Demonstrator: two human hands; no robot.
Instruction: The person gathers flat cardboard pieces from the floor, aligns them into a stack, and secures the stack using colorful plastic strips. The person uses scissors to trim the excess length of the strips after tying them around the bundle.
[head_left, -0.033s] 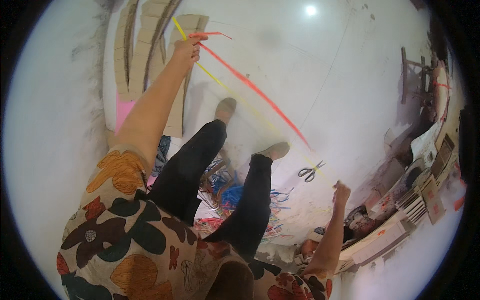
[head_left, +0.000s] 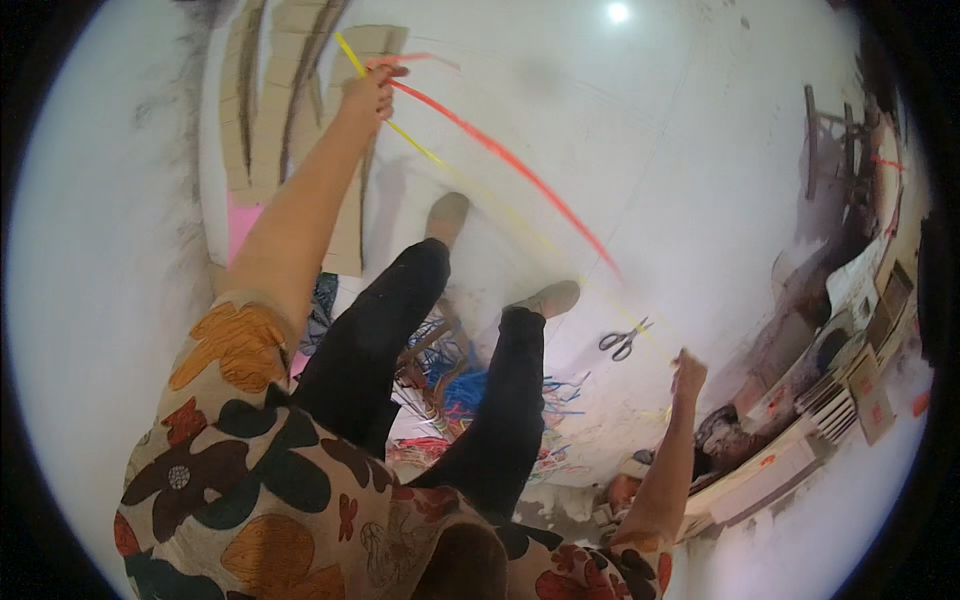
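With my arm stretched out to the upper left, my left hand (head_left: 370, 94) is closed round a red strip (head_left: 505, 152) and a yellow strip (head_left: 414, 143). A short end of each sticks out past the fingers. The red strip curves across toward the middle right, where its tip blurs. Lower and fainter, the yellow strip runs down to the right toward my right hand (head_left: 687, 373). That hand is closed at the lower right, seemingly pinching the yellow strip's far end, too thin to see clearly. Dark-handled scissors (head_left: 622, 343) lie on the floor just left of it.
Long cardboard pieces (head_left: 270, 95) lie at the upper left beside a pink sheet (head_left: 241, 230). Several blue and red strips (head_left: 463, 388) are heaped under my legs. A wooden stool (head_left: 835, 140) and stacked boxes (head_left: 760, 480) line the right side.
My left hand has shifted slightly up and left with the strips. My right hand has risen a little to the right. The red strip has swung slightly with my left hand.
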